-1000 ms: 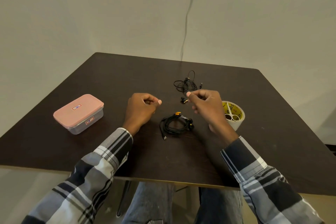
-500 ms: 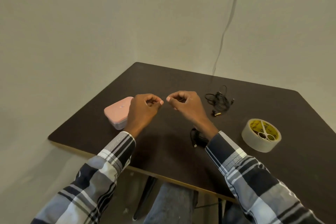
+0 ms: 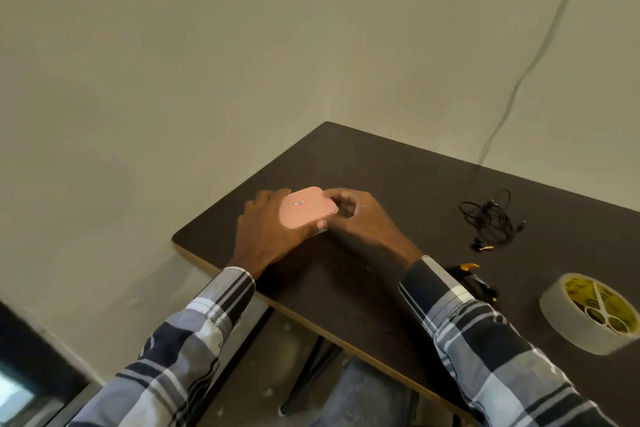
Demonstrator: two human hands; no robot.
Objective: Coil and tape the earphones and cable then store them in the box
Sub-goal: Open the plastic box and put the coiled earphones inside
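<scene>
The left hand (image 3: 266, 232) grips the near left side of the box (image 3: 308, 206), its fingers wrapped around the far edge and the thumb under the near edge. The box, with its pink lid and a small label on top, sits near the left corner of the dark table (image 3: 398, 184). The right hand (image 3: 360, 215) holds the box's right end, fingers curled against the lid's edge. Both plaid sleeves reach in from the bottom of the view.

Further right, the earphones (image 3: 490, 218) lie in a loose black tangle on the table, well apart from the box, with a small plug end just in front of them. Nearer the person, the black cable (image 3: 479, 282) with a yellow tip lies partly hidden behind the right sleeve (image 3: 485, 340). At the far right, the roll of tape (image 3: 568, 315) lies flat, and a pair of scissors (image 3: 602, 312) rests in its yellow core.
</scene>
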